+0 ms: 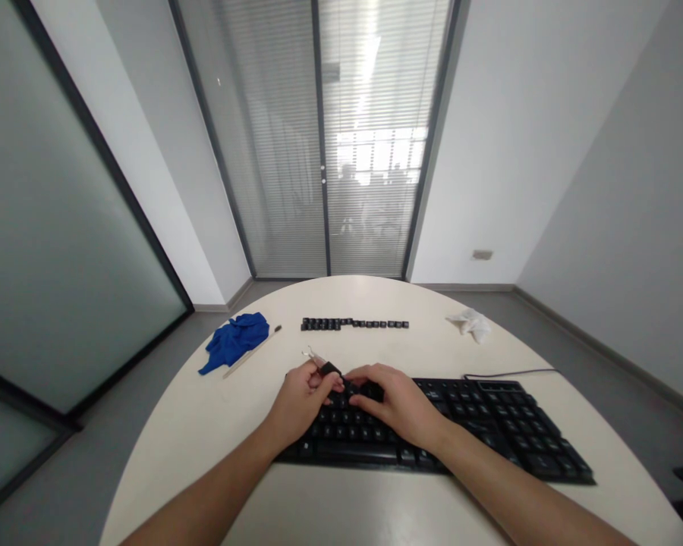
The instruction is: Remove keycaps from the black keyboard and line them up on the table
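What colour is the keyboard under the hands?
The keyboard is black, seen best in the head view.

The black keyboard (478, 431) lies flat; a wire-tipped tool (330, 369) (prongs facing away) slants at its far left; loose keycaps (320, 324) line up beyond.

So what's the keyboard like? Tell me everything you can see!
The keyboard is black and looks like plastic, with rows of small, pale-marked keys and a long space bar near the front edge. It lies flat on the table, its cord trailing right from the back. The left hand and right hand are over its left part, seemingly touching it, hiding some keys.
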Tool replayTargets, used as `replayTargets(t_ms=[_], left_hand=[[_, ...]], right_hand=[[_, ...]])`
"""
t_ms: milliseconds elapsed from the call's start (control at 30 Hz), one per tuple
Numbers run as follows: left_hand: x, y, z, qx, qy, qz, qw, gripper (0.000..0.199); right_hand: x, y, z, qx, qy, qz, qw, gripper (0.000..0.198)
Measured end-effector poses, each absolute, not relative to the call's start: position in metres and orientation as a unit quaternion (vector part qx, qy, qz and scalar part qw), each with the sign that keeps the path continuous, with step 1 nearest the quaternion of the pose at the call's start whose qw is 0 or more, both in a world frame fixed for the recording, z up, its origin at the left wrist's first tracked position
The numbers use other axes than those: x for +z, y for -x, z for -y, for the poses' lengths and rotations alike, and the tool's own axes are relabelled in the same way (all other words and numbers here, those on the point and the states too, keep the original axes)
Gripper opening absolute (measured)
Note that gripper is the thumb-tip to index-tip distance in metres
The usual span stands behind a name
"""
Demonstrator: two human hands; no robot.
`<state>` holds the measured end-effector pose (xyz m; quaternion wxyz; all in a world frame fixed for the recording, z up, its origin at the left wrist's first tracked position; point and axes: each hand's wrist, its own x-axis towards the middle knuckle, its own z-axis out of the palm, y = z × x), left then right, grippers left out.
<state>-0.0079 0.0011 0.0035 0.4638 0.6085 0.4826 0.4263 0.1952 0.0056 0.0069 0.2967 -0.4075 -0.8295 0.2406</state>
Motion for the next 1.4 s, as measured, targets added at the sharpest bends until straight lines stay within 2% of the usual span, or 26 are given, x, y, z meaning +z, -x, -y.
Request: replayTargets(t_ms=[267, 533, 800, 1100, 1400], left_hand=[[0.003, 0.009, -0.005, 0.433, -0.585, -0.486, 0.485, 0.023], [0.001, 0.010, -0.004, 0.450, -0.585, -0.487, 0.466, 0.024], [0.001, 0.010, -0.004, 0.444, -0.595, -0.486, 0.461, 0.023], [-0.003, 0.011, -0.005, 0.442, -0.629, -0.473, 0.431, 0.022], [-0.006, 0.012, -0.007, 0.435, -0.636, -0.477, 0.422, 0.022]], right_hand=[[0.014, -0.193, 0.000, 0.172, 0.375, 0.875, 0.254, 0.021], [0.015, -0.194, -0.001, 0.249, 0.340, 0.848, 0.321, 0.017], [0.007, -0.193, -0.009, 0.215, 0.477, 0.787, 0.326, 0.018], [0.008, -0.207, -0.035, 0.154, 0.577, 0.770, 0.223, 0.016], [0.027, -0.176, -0.074, -0.007, 0.619, 0.783, 0.063, 0.015]])
